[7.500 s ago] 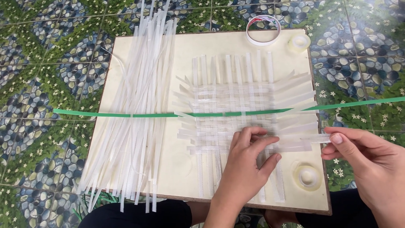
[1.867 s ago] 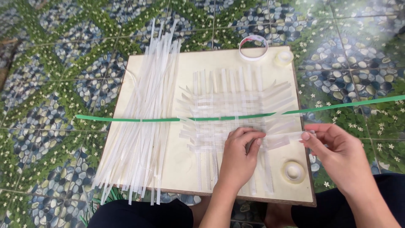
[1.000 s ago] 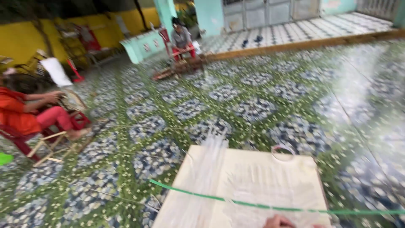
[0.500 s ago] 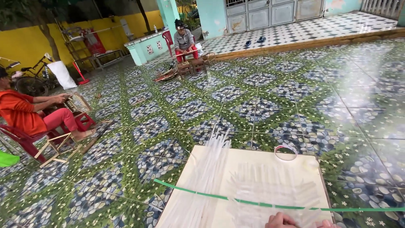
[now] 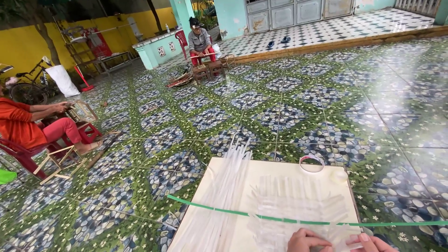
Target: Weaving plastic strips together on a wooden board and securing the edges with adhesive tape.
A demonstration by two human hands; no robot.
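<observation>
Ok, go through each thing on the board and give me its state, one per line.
Left hand: resting on the woven strips, mostly cut off by the frame.
Right hand: pinching a strip end.
Woven mat: partly woven, ends loose.
Loose white strips: bundled, unwoven.
Green strip: stretched across the board.
Tape roll: lying flat.

Open courtyard around me, daylight, glossy floor [image 5: 298, 112] of green and blue pebble-pattern tiles with small white flowers. At 12 o'clock a raised step [image 5: 345, 43] with black-and-white checker tiles, teal wall and grey doors [image 5: 298, 10] behind it. At 10 o'clock a yellow wall [image 5: 28, 46], a tree trunk [image 5: 44, 35], a bicycle [image 5: 28, 88]. One person sits on a red chair [image 5: 18, 156] at 9 o'clock, another on a red chair [image 5: 183, 39] at 11 o'clock.
</observation>
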